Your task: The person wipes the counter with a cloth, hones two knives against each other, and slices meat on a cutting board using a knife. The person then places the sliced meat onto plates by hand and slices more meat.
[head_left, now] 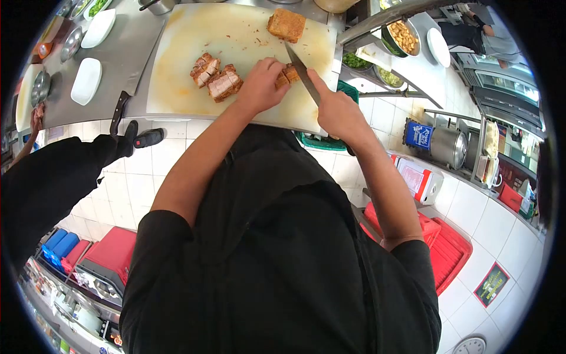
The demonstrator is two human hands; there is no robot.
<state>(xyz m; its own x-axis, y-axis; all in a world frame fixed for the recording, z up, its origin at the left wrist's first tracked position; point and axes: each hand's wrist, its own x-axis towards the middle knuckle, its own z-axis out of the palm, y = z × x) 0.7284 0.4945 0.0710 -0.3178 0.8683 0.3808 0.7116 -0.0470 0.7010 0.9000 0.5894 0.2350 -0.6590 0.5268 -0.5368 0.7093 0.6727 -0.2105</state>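
My right hand (341,113) is closed round the handle of a kitchen knife (304,74), whose blade points away from me over the board. Beside the blade, my left hand (264,84) curls its fingers over a strip of crispy roast pork belly (289,75) and presses it to the white cutting board (171,65); the hand hides part of that strip. Left of it lie cut pork pieces (224,84) and a smaller sliced group (204,68). A whole block of roast pork (286,25) with a browned crust rests near the board's far edge.
A second knife (121,109) lies on the steel counter, its handle over the edge. White dishes (86,81) and metal bowls (40,87) stand further left, near another person's hand (39,113). A metal rail (383,22) and food pans (403,38) are at right.
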